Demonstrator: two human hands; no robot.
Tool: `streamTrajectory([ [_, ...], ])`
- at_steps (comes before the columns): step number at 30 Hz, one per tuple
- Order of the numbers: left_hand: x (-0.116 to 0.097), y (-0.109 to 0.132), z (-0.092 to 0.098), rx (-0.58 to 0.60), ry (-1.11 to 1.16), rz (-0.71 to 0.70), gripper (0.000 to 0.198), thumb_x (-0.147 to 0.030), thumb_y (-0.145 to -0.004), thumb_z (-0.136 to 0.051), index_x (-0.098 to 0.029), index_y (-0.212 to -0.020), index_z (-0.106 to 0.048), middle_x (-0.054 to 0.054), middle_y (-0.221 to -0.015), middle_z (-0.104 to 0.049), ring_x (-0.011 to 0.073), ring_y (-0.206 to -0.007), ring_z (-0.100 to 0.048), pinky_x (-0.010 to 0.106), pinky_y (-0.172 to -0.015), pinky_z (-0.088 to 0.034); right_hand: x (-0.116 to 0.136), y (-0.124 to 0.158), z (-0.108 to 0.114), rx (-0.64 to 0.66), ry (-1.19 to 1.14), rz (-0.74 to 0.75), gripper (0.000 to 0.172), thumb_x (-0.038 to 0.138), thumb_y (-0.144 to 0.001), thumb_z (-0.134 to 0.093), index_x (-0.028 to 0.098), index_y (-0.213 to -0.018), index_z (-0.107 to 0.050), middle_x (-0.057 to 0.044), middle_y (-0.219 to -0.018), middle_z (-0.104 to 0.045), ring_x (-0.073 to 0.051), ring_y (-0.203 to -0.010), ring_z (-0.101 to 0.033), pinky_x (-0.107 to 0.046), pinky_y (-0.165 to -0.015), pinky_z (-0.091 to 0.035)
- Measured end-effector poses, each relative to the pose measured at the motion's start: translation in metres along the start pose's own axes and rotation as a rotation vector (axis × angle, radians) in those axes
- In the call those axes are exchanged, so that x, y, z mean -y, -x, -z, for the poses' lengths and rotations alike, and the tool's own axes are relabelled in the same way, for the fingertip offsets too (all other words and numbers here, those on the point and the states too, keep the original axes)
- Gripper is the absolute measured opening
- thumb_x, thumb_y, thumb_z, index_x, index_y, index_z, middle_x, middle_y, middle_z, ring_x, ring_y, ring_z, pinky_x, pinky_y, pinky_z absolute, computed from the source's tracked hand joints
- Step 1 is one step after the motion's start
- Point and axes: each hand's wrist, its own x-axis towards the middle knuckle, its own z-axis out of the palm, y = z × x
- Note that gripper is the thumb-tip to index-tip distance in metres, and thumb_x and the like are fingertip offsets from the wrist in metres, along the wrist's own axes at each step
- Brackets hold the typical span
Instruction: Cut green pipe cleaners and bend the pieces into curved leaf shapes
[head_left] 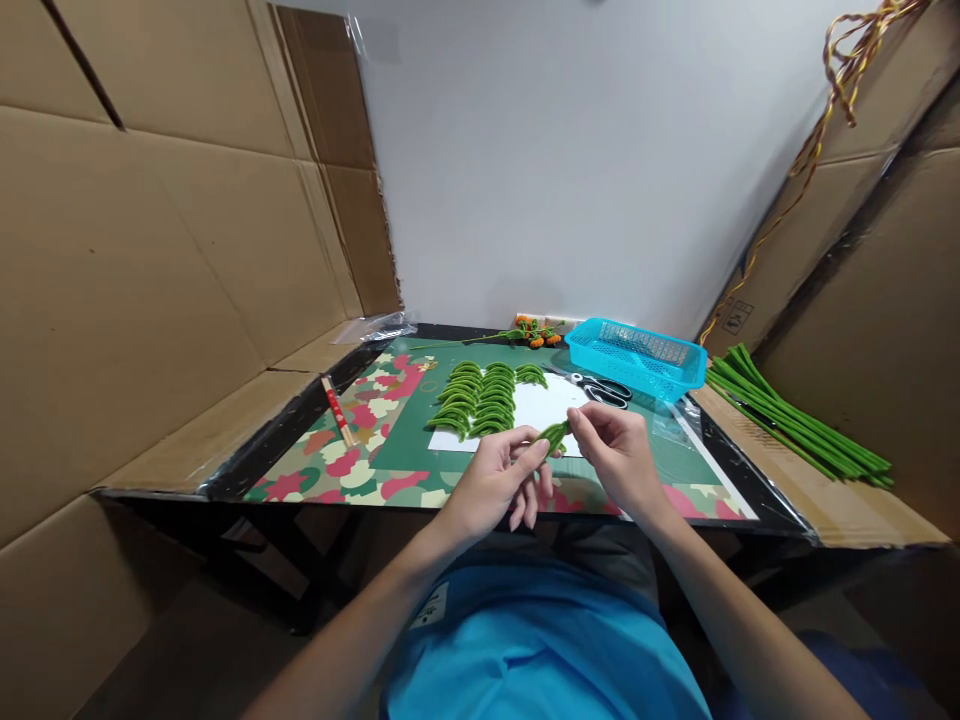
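Observation:
A small green pipe-cleaner leaf [555, 435] is held between both hands just above the table's near edge. My left hand [499, 480] pinches its lower end with thumb and forefinger. My right hand [615, 450] pinches its upper end, fingers curled. Behind them, several finished green curved leaves [480, 398] lie in rows on a white sheet [551, 405] on the green mat [420, 445].
A turquoise plastic basket [634, 355] stands at the back right, with black scissors [604, 390] beside it. A bundle of long green pipe cleaners [795, 425] lies on cardboard at right. An orange-and-green flower sprig [534, 330] lies at the back. A red-wrapped stick [337, 410] lies at left. Cardboard walls stand both sides.

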Motion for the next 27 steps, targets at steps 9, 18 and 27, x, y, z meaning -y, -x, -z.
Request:
streamTrajectory([
  [9,-0.017,-0.039,-0.026,-0.133,0.069,-0.137,0.055,-0.063,-0.084,-0.078,-0.008,-0.089,-0.071,0.016,-0.091,-0.081,0.0136,-0.037,-0.064,0.019,-0.028,-0.040,0.020,-0.032,0.009,-0.096,-0.212,-0.008,0.031,0.048,-0.081,-0.085,0.018,-0.084,-0.080,-0.006,-0.082,-0.076,-0.018,-0.071,-0.068,-0.029,-0.063,-0.055],
  [18,-0.030,-0.074,-0.037,-0.073,-0.160,-0.266,0.045,-0.053,-0.092,-0.074,-0.012,-0.072,-0.075,0.011,-0.068,-0.078,0.0132,-0.040,-0.062,0.022,-0.038,-0.048,0.016,-0.037,0.017,-0.422,-0.264,0.031,0.034,0.045,-0.087,-0.080,0.015,-0.102,-0.082,-0.009,-0.085,-0.081,-0.024,-0.075,-0.077,-0.037,-0.070,-0.063],
  [27,-0.026,-0.059,-0.046,-0.062,-0.049,-0.226,0.046,-0.051,-0.092,-0.073,-0.010,-0.070,-0.076,0.009,-0.066,-0.077,0.0098,-0.038,-0.058,0.019,-0.038,-0.043,0.019,-0.016,0.006,-0.613,-0.142,0.043,0.031,0.043,-0.081,-0.087,0.015,-0.096,-0.084,-0.011,-0.089,-0.083,-0.026,-0.077,-0.079,-0.041,-0.074,-0.066],
])
